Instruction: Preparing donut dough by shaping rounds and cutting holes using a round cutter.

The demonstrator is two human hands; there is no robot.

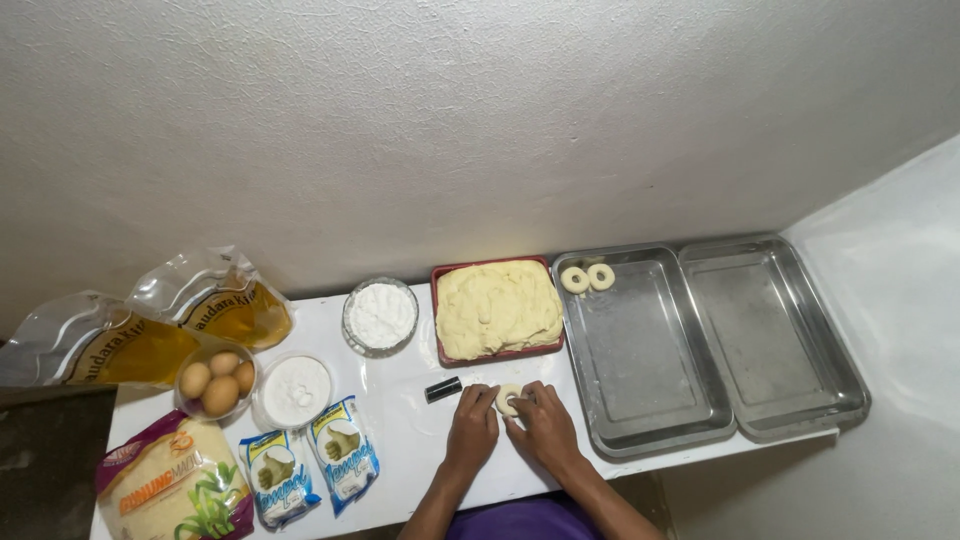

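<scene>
While it lay on the white table [400, 440], my left hand [472, 428] and right hand [545, 425] pinched one pale, small dough ring [509, 399] between their fingertips.

A white surface [400, 440] carries everything. A dough ring [508, 400] lies on it between the left hand [472, 428] and the right hand [545, 425]. A small black object [443, 389] sits just beyond the left hand. Beyond both hands stands a red tray of dough [497, 308]. Right of the right hand lie two metal trays [640, 360], side by side. Left of the left hand are a bowl of eggs [216, 381], two bowls of white powder [379, 315], two small packets [343, 450] and oil pouches [215, 300].
</scene>
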